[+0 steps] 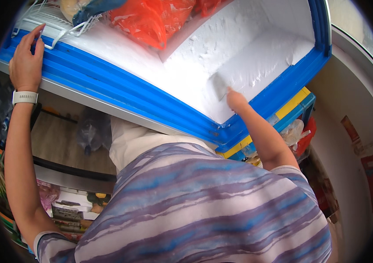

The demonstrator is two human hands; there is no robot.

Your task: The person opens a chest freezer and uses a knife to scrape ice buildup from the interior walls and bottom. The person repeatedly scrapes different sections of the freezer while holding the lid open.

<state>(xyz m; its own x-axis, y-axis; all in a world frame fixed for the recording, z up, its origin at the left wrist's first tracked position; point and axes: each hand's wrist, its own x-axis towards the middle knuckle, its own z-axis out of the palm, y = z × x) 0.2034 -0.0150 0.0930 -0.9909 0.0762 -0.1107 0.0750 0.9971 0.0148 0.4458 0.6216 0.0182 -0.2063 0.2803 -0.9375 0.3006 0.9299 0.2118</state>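
Observation:
An opened chest freezer with a blue rim [124, 88] lies before me, its inner walls coated in white frost [249, 62]. My right hand [237, 100] reaches inside near the closest right corner, its fingers closed around a flat grey scraper-like tool [219, 86] whose blade is blurred against the frosted wall. Most of the handle is hidden by the hand. On the rim at the far left rests my left hand [27, 64], wearing a pale watch band, its fingers near a white wire basket [63, 33]. Whether those fingers grip anything is unclear.
Red plastic bags [153, 23] sit in the freezer's upper middle. A dark blue bag [97, 10] lies in the wire basket. Beside the freezer stands a blue and yellow crate [293, 103] with plastic bags. Shelves of goods [74, 203] are at lower left.

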